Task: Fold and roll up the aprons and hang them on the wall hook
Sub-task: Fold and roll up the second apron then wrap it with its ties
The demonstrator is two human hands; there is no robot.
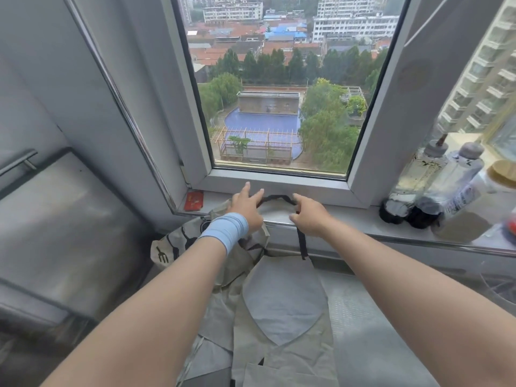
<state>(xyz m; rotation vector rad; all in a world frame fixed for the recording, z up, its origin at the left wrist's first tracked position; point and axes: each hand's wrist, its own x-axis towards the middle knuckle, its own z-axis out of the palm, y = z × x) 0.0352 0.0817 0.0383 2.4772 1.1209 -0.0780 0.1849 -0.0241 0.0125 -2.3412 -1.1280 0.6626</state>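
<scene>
**Learner:** Head view. Where does the apron lie, and which way does it run?

**Legend:** The beige apron [282, 356] lies flat beneath your forearms. Its long axis runs from you toward the window, with the bib end against the windowsill [363, 216]. The black neck strap [276, 197] arches side to side on the sill, directly between your hands. A second, printed apron [173, 247] is bunched under your left wrist.

**Learner:** And the fingers?

**Legend:** Your left hand [247, 209], above the pale blue wristband [226, 230], has its fingers straight and spread, with the tips on the strap's left end. Whether the thumb pinches underneath cannot be told. Your right hand [310, 216] points its index finger forward, while the thumb and curled fingers pinch the strap's right end. From there the strap drops to the bib. Both hands are about equally near the strap.

**Learner:** What of materials?

**Legend:** The cloth is thin, matte, creased and limp. It carries a grey leaf-shaped pocket [282, 297]. The strap is a narrow flat tape. The sill is smooth and glossy, with a metal edge.

**Learner:** What does the next move turn on?

**Legend:** Probably on drawing the strap back toward you, onto the bib, before you fold. Being limp, it should follow only where it is pinched. The red card [194, 201] lies near your left hand, and the bottles [418, 177] stand well apart to the right.
</scene>
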